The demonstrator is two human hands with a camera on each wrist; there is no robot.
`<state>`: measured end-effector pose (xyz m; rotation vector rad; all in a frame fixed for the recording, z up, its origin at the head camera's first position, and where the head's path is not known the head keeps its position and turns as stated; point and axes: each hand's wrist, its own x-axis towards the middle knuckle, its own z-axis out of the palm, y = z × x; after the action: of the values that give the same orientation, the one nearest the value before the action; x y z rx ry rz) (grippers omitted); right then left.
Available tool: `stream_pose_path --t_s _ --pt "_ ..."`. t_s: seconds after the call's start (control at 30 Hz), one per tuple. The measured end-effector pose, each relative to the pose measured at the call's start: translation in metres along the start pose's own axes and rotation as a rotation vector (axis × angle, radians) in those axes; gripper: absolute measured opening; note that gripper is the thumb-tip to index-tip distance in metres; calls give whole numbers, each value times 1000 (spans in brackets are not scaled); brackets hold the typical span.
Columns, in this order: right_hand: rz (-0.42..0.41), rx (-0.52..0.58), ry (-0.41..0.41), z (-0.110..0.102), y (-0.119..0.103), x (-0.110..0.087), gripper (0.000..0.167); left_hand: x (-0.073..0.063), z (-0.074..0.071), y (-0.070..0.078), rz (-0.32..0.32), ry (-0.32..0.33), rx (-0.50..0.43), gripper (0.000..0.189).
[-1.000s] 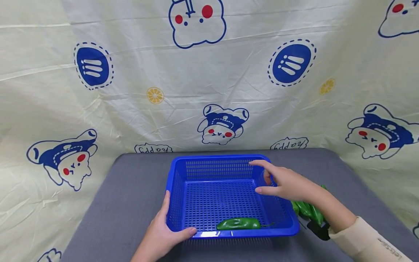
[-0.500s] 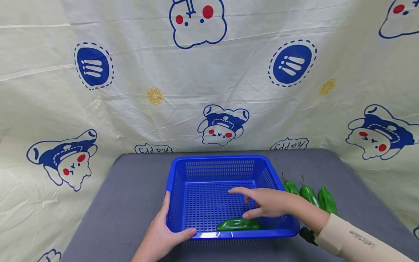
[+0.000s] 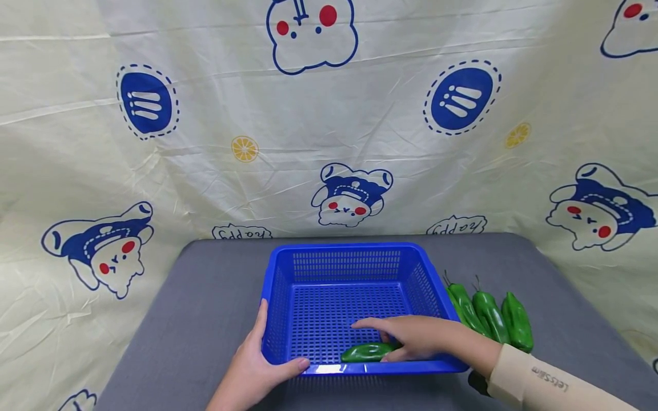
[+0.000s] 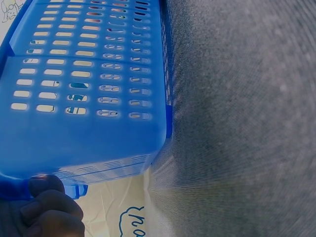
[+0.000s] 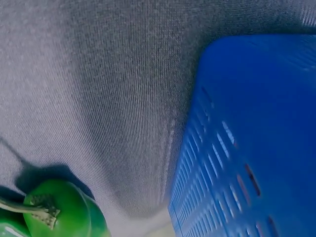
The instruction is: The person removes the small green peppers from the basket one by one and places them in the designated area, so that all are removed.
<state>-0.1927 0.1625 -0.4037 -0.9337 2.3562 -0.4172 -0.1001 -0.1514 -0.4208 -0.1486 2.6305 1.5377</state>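
A blue plastic basket with slotted walls stands on the grey cloth. My left hand grips its near left corner, thumb over the front rim. In the left wrist view the curled fingers hold the rim beside the slotted wall. Inside, along the front wall, lies a long glossy green pepper. My right hand reaches over the basket's right side and holds the pepper's right end, thumb in front and fingers behind, index finger pointing left. The right wrist view shows only the basket's outer wall, with the hand out of sight.
Several more green peppers lie side by side on the table, right of the basket and beyond the right forearm. One pepper with its stem shows in the right wrist view. A printed curtain hangs behind the table.
My right hand has come down and left from over the basket's right rim to the pepper inside, its thumb and fingers closing round it. The left hand and basket stay put.
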Motion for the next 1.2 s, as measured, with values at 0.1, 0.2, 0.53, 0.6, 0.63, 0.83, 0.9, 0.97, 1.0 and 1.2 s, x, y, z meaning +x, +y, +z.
stream_pose_path --t_s 0.1,0.2,0.53,0.6,0.63,0.83,0.9,0.97,1.0,1.2 --pt "9 -7 0 3 1 0 65 0 0 1 -12 -8 -2 133" --pt "8 -13 2 4 3 0 64 0 0 1 -15 -11 0 133" --pt "-19 -28 12 4 5 1 59 -1 -1 2 -7 -6 -2 132" --pt "-20 -29 18 3 6 1 58 -1 -1 1 6 -1 7 132" --pt "-23 -32 20 3 6 1 57 -1 -1 1 8 1 11 133" --pt "-50 -60 39 5 6 3 51 0 -1 1 -12 -6 11 132" --pt "-64 -65 45 6 6 4 51 0 -1 1 -17 -10 11 132" --pt "-77 -68 49 7 6 4 51 -1 -1 1 -18 -11 9 132" --pt "-84 -69 52 7 6 4 51 -1 0 2 -19 -13 4 132" --pt "-116 -61 63 8 6 6 51 -1 0 2 -28 -22 -10 132"
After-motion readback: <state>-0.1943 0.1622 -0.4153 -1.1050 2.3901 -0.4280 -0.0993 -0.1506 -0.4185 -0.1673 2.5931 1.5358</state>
